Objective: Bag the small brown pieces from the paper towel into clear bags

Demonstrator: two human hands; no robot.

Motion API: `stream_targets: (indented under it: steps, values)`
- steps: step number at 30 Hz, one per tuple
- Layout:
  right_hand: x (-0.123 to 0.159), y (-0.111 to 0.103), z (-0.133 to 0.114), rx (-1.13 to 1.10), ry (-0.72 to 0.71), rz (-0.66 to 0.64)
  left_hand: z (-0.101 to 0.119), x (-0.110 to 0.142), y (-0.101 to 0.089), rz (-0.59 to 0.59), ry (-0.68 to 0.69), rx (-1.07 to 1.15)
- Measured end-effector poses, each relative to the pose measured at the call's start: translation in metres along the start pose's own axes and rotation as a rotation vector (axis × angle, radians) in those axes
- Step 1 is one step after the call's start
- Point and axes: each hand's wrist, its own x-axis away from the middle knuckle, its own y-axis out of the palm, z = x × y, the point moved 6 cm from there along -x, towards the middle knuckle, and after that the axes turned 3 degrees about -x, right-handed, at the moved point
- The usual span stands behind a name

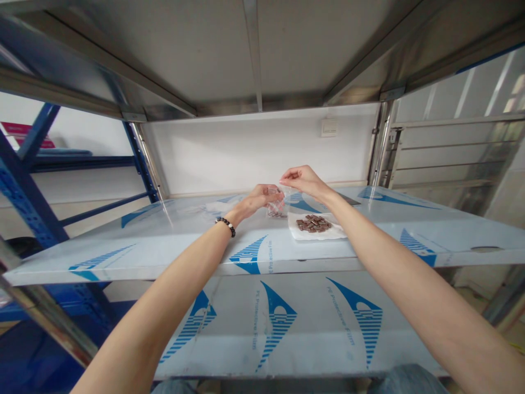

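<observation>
Film-covered shelf [123, 257] — left hand [257, 200] gripping clear bag [275, 207], right hand [305, 181] pinching its top — brown pieces [314, 223] on tissue [333, 232] beside.

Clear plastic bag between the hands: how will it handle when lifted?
The clear plastic bag looks thin, so it probably creases rather than holding shape. With few brown pieces at its bottom, it likely feels light, pieces sliding about.

- Overhead, the steel upper shelf [172, 49] leaves open room above the left hand [256, 201] and right hand [305, 182];
- the white back panel [254, 153] blocks the far side;
- the film-covered shelf [394, 219] lies open right of the paper sheet [315, 230];
- the sheet sits just below the clear plastic bag [274, 208];
</observation>
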Motion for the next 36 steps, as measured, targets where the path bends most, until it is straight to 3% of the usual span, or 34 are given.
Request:
stream_targets:
  steps: [3, 9, 15, 23, 27, 30, 36]
  values:
    - [-0.003, 0.000, 0.002, -0.001, -0.046, -0.002, 0.000, 0.000, -0.001, 0.006, -0.005, 0.000]
    - [-0.009, 0.004, 0.012, 0.090, -0.099, -0.142, -0.003, -0.002, -0.004, 0.021, 0.003, 0.021]
    - [-0.009, 0.003, 0.019, 0.110, -0.078, -0.131, 0.000, -0.002, -0.005, -0.005, 0.042, 0.027]
    - [-0.011, 0.002, 0.021, 0.091, -0.084, -0.081, -0.005, -0.005, -0.018, 0.129, 0.047, 0.012]
    - [-0.011, -0.003, 0.025, 0.097, -0.018, -0.016, -0.002, -0.004, -0.020, 0.162, 0.063, 0.031]
    - [-0.008, -0.002, 0.024, 0.072, 0.009, -0.046, 0.001, -0.002, -0.022, 0.204, 0.082, 0.056]
    - [-0.004, -0.001, 0.020, -0.030, 0.031, -0.046, 0.008, 0.001, -0.031, 0.383, 0.122, 0.085]
